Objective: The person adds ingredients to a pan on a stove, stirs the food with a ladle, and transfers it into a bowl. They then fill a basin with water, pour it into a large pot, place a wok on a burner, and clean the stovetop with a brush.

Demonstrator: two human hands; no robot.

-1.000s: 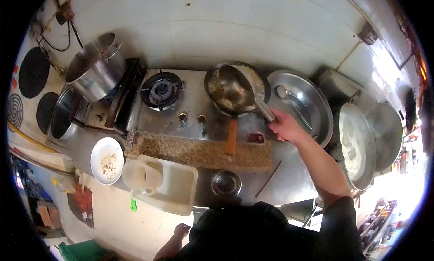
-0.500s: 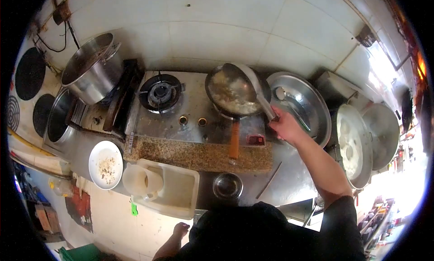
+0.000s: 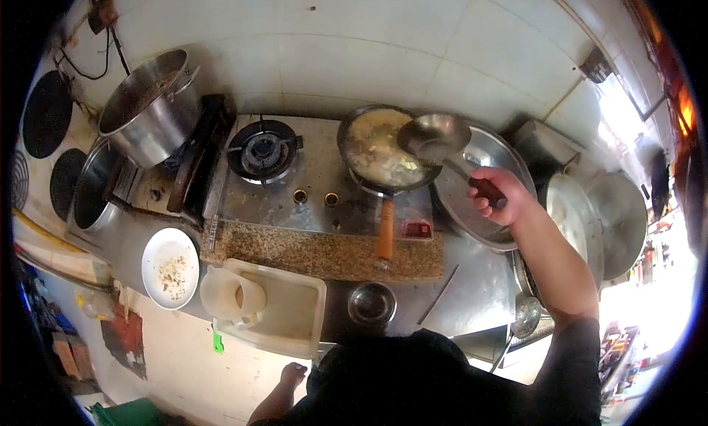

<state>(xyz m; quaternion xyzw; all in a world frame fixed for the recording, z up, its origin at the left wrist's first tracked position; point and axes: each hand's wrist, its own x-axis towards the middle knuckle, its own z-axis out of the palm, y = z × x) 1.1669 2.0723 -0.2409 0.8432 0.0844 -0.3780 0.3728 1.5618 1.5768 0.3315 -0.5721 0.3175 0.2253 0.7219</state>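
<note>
My right hand (image 3: 495, 195) grips the dark handle of a large metal ladle (image 3: 435, 136). The ladle's bowl is over the right rim of a wok (image 3: 352, 169) and the edge of a wide steel basin (image 3: 472, 218). Pale, cloudy liquid with white and yellowish pieces of food (image 3: 383, 149) fills the wok, whose wooden handle (image 3: 385, 230) points toward me. Low beside my body, my left hand (image 3: 294, 373) hangs with its fingers curled, and nothing shows in it. It is nearest the pale plastic tray (image 3: 318, 330).
A large steel pot (image 3: 158, 127) is at the left, beside a bare gas burner (image 3: 262, 151). Along the front are a white plate (image 3: 155, 286) with food scraps, a plastic jug (image 3: 221, 297), a small metal bowl (image 3: 372, 305) and a thin stick (image 3: 438, 295). Large pans (image 3: 616, 227) stand at right.
My right hand has moved right with the ladle, which has swung from steeply raised over the wok to its right rim. The wok's contents show more fully. My left hand stays low.
</note>
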